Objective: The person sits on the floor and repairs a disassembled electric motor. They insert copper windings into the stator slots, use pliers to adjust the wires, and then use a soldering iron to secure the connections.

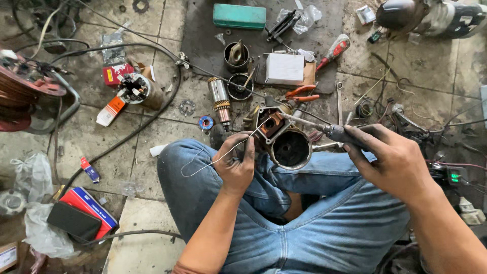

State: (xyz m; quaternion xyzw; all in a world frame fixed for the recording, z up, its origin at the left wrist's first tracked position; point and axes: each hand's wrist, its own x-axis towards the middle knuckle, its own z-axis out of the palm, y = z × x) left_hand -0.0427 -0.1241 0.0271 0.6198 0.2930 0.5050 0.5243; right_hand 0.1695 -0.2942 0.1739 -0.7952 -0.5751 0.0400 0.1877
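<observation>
A greasy metal motor housing (284,142) rests against my knees, its round opening facing me. My left hand (235,163) steadies its left side and pinches a thin silver solder wire (213,161) that loops out to the left and reaches up to the housing's top. My right hand (393,160) grips a soldering iron (324,129) by its dark handle, the tip touching the copper part at the top of the housing, where the wire ends.
Behind the housing lie an armature (221,101), orange-handled pliers (302,94), a white box (284,68), a red-handled screwdriver (335,49) and a green case (239,15). A copper-wound coil (23,83) sits far left; a phone on a red-blue box (81,215) lies near my left knee.
</observation>
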